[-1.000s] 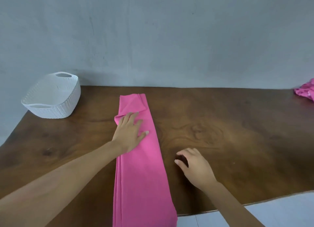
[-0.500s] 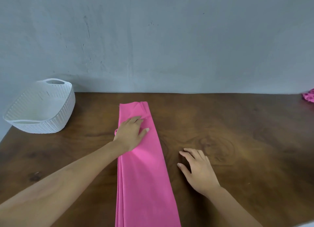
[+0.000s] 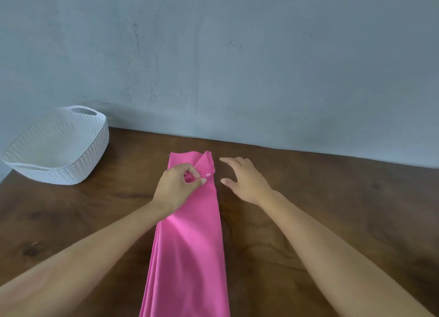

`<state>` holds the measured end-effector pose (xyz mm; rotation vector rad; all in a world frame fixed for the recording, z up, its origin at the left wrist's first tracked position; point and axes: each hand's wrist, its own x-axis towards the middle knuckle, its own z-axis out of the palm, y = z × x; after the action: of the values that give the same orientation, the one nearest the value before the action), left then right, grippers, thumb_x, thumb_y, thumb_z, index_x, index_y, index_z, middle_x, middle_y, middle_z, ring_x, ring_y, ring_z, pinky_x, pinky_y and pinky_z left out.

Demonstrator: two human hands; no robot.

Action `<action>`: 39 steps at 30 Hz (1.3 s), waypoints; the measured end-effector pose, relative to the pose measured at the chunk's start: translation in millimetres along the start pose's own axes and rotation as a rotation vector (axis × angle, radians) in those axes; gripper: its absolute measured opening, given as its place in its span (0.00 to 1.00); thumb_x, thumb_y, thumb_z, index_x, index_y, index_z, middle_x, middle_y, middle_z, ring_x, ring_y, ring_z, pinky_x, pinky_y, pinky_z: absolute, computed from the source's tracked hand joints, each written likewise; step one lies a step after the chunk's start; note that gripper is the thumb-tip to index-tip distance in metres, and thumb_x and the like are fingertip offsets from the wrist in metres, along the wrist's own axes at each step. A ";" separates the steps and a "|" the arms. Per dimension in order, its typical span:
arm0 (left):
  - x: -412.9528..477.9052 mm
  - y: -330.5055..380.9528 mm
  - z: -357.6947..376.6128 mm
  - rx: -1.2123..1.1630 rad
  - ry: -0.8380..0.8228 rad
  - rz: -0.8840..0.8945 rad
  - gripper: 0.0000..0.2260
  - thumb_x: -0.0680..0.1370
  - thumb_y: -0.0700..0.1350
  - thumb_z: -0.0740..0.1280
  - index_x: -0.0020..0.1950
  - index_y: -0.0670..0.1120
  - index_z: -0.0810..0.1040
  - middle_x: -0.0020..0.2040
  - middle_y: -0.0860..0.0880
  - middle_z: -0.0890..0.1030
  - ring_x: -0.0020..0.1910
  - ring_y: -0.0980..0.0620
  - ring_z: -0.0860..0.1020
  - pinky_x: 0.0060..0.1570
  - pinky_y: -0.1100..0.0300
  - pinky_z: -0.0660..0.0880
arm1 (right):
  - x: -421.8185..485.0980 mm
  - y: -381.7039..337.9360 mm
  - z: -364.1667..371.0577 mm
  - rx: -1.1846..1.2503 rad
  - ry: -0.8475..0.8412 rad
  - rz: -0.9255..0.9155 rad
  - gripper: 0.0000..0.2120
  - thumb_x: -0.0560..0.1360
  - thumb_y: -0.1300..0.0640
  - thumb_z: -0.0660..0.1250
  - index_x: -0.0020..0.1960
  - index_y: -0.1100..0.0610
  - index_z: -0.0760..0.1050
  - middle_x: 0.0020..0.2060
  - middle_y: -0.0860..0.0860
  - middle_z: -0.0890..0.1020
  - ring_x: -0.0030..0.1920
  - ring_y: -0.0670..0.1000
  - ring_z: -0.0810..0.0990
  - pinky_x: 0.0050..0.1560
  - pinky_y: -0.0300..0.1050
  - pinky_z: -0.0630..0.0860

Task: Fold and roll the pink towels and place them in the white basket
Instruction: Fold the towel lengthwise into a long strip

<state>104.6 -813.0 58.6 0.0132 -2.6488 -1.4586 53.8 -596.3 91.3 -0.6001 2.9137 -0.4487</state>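
A pink towel (image 3: 190, 250), folded into a long narrow strip, lies on the wooden table (image 3: 332, 209) and runs from the near edge toward the wall. My left hand (image 3: 178, 186) sits on its far end and pinches a fold of the cloth between thumb and fingers. My right hand (image 3: 244, 176) hovers just right of the towel's far end with its fingers spread and relaxed, holding nothing. The white basket (image 3: 78, 164) stands at the table's far left with nothing visible inside.
A plain grey wall (image 3: 237, 67) rises directly behind the table's back edge. Bare dark wood stretches to the right of the towel and between the towel and the basket.
My left hand went from lying flat on the towel to pinching its far end. My right hand moved forward from the table beside the towel up to the far end. The view shifted.
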 end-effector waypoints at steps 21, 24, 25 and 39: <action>56.1 -56.1 -54.4 -0.335 -0.092 -0.232 0.14 0.72 0.47 0.80 0.54 0.47 0.82 0.46 0.47 0.86 0.46 0.48 0.85 0.54 0.46 0.82 | 93.1 -13.2 -14.9 -0.159 -0.222 -0.207 0.09 0.84 0.53 0.59 0.60 0.51 0.77 0.58 0.48 0.75 0.58 0.50 0.73 0.58 0.52 0.75; 75.7 -73.3 -52.9 -0.227 -0.118 -0.215 0.13 0.74 0.49 0.78 0.45 0.41 0.81 0.41 0.44 0.84 0.40 0.46 0.83 0.49 0.43 0.81 | 85.7 -14.6 -12.1 -0.176 -0.225 -0.216 0.05 0.85 0.53 0.58 0.52 0.48 0.72 0.50 0.46 0.74 0.54 0.49 0.71 0.51 0.50 0.74; 81.3 -78.1 -50.4 -0.186 -0.121 -0.202 0.16 0.74 0.50 0.77 0.44 0.39 0.78 0.38 0.43 0.82 0.37 0.47 0.80 0.44 0.45 0.79 | 83.3 -15.3 -11.2 -0.184 -0.220 -0.215 0.06 0.85 0.52 0.58 0.49 0.47 0.69 0.48 0.46 0.74 0.52 0.49 0.71 0.50 0.50 0.74; 130.9 -82.1 -46.9 0.086 -0.402 -0.034 0.24 0.73 0.54 0.77 0.36 0.35 0.74 0.32 0.48 0.72 0.37 0.52 0.71 0.41 0.58 0.68 | 78.2 -19.0 -8.6 -0.135 -0.170 -0.162 0.06 0.84 0.52 0.61 0.51 0.50 0.75 0.51 0.44 0.74 0.51 0.47 0.74 0.50 0.45 0.73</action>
<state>-24.4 -905.0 27.2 -0.2548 -3.0376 -1.4904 -12.2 -642.3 100.0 -0.8529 2.7597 -0.2069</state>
